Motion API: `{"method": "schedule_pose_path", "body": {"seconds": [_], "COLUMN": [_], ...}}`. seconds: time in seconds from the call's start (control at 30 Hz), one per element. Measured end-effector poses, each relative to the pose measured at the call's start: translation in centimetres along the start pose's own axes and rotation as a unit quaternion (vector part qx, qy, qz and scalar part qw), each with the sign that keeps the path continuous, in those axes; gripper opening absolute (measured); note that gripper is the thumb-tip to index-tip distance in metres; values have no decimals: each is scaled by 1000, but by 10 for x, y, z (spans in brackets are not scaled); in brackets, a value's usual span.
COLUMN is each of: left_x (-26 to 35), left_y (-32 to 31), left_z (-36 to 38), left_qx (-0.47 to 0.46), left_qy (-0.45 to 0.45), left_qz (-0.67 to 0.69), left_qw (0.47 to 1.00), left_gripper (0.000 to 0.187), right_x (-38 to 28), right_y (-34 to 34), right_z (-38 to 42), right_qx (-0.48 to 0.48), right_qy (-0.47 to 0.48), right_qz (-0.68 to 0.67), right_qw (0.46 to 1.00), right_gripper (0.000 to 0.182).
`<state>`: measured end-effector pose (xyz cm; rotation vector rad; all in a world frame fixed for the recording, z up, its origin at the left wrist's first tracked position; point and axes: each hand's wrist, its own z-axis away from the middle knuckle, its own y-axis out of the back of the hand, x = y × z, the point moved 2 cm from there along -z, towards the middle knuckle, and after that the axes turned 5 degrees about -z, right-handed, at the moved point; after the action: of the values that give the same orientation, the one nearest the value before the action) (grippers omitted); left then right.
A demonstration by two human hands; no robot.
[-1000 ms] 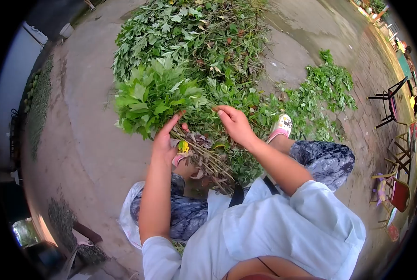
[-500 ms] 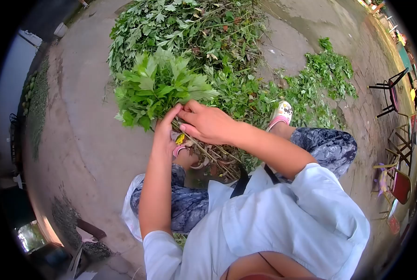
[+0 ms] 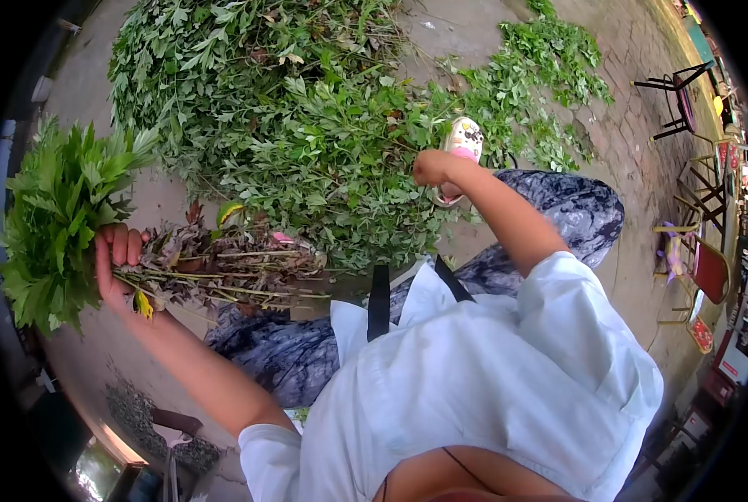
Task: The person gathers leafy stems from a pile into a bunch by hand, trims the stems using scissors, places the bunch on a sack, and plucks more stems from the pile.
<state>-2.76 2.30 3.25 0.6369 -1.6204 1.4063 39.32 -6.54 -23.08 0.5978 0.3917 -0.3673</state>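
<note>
My left hand (image 3: 121, 251) is wrapped round a bunch of leafy green stems (image 3: 56, 226), held out to the far left. Its fresh leaves spread beyond my fingers. Bare stalks with brown withered leaves (image 3: 240, 263) trail back to the right, across my leg. My right hand (image 3: 432, 168) is closed in a fist over the near side of the big leafy pile, in front of my shoe (image 3: 462, 138). What it holds, if anything, is hidden.
A large heap of cut leafy stems (image 3: 248, 92) lies on the concrete ground before me. Looser greens (image 3: 550, 63) spread to the upper right. Several chairs, one dark (image 3: 679, 100) and one with a red seat (image 3: 709, 269), stand at the right.
My hands have moved apart. The left has carried the bunch from the middle out to the left and turned it sideways. The right has let go of the bunch and moved right.
</note>
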Motion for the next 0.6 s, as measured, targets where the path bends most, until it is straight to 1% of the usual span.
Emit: {"method": "schedule_pose_path", "body": {"seconds": [0.03, 0.1, 0.13, 0.2, 0.23, 0.3, 0.33, 0.37, 0.4, 0.43, 0.47, 0.53, 0.57, 0.6], "left_x": [2, 5, 4, 0, -4, -10, -12, -14, -16, -19, -22, -30, -35, -42], "left_y": [6, 23, 20, 21, 21, 16, 15, 16, 16, 15, 13, 9, 7, 1], "left_z": [0, -2, -1, -5, -7, -10, -12, -14, -17, -19, -21, -23, -24, -25], "left_qx": [18, 39, 58, 64, 59, 80, 98, 101, 83, 65, 81, 95, 89, 89], "left_qy": [0, 3, 11, 24, 27, 35, 37, 39, 50, 62, 60, 80, 91, 94], "left_qz": [-11, -27, -47, -27, -31, -28, -24, -26, -17, -8, -31, -30, -24, -27], "left_qw": [1000, 999, 997, 997, 997, 996, 994, 994, 995, 996, 994, 992, 992, 991], "left_gripper": [13, 14, 15, 16, 16, 16, 16, 16, 16, 15, 15, 14, 13, 11], "right_x": [20, 38, 38, 31, 30, 22, 24, 27, 24, 22, 21, 13, 7, 0], "right_y": [-27, -75, -93, -121, -133, -151, -161, -169, -166, -163, -158, -132, -115, -91], "right_z": [-15, -24, -20, -17, -21, -26, -31, -37, -37, -36, -34, -29, -28, -26], "right_qx": [-47, -84, -92, -18, -24, 29, 26, 59, 92, 54, 53, 39, 9, 13], "right_qy": [17, 36, 36, 159, 160, 281, 283, 248, 211, 189, 191, 171, 169, 172], "right_qz": [112, 165, 160, 228, 224, 330, 327, 364, 400, 420, 419, 326, 225, 229], "right_qw": [992, 982, 982, 960, 961, 901, 901, 896, 887, 886, 886, 929, 960, 958], "right_gripper": [19, 13, 13, 15, 15, 15, 15, 16, 16, 16, 16, 17, 14, 14]}}
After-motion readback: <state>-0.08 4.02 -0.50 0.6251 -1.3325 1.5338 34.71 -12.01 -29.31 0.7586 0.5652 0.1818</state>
